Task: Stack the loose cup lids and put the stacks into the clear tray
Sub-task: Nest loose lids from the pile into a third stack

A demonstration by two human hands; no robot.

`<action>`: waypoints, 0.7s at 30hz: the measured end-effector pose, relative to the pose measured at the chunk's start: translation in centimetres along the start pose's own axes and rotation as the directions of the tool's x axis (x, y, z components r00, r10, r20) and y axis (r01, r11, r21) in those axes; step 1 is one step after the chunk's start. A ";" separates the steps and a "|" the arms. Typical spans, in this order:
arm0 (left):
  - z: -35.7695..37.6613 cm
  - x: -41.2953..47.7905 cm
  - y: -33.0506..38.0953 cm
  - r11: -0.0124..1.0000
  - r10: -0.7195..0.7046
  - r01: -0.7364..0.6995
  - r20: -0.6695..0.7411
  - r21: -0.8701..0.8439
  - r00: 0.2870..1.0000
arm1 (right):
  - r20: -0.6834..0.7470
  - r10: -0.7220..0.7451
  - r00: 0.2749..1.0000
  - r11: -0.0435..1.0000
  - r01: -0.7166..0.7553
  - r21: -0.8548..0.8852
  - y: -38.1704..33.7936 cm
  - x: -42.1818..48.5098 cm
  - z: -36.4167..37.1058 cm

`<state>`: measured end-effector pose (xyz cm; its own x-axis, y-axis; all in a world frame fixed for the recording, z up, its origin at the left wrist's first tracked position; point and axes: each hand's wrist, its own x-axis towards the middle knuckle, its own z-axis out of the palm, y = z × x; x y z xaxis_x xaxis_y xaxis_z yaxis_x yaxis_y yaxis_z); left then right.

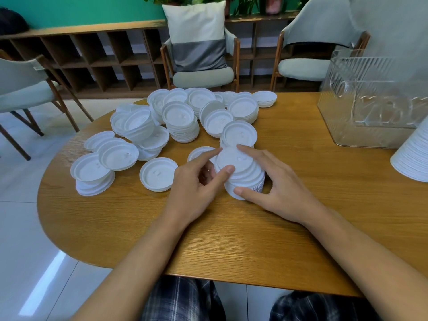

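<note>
A stack of white cup lids (243,169) stands on the wooden table (231,228) near its middle. My left hand (196,188) holds the stack from the left, thumb on its top and fingers curled around its side. My right hand (278,184) grips it from the right, thumb low at the front, forefinger along the far rim. Many loose lids and short stacks (180,121) lie scattered behind and to the left. The clear tray (370,117) stands at the right back of the table; I see no lids in it.
A tall stack of white cups (414,154) lies at the right edge, in front of the tray. A single lid (158,173) lies just left of my left hand. Chairs and a wooden shelf stand beyond the table.
</note>
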<state>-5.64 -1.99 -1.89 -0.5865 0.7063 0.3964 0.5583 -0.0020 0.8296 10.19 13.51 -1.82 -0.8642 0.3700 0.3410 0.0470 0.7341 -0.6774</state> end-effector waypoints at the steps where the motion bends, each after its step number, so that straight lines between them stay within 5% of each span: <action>1: 0.0 -0.1 0.0 0.999 0.011 -0.011 0.000 0.047 1.000 | -0.005 -0.006 1.000 1.000 0.006 -0.008 0.1 0.0 0.1; 6: -0.3 0.0 -0.2 0.968 0.148 -0.138 -0.033 0.210 0.988 | 0.011 -0.024 1.000 1.000 0.024 -0.020 0.0 -0.1 0.0; 12: -0.6 -0.1 0.4 0.990 0.132 -0.138 0.217 0.009 0.967 | 0.024 -0.044 0.999 0.999 0.043 0.018 -0.3 -0.1 0.0; 21: 0.3 0.2 -0.2 0.992 0.059 -0.060 0.009 0.110 0.998 | 0.024 -0.016 1.000 1.000 0.016 0.011 -0.2 -0.1 0.1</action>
<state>-5.69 -1.59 -2.07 -0.5468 0.7116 0.4411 0.6533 0.0332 0.7563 10.22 13.26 -1.76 -0.8764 0.3443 0.3366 0.0274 0.7335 -0.6791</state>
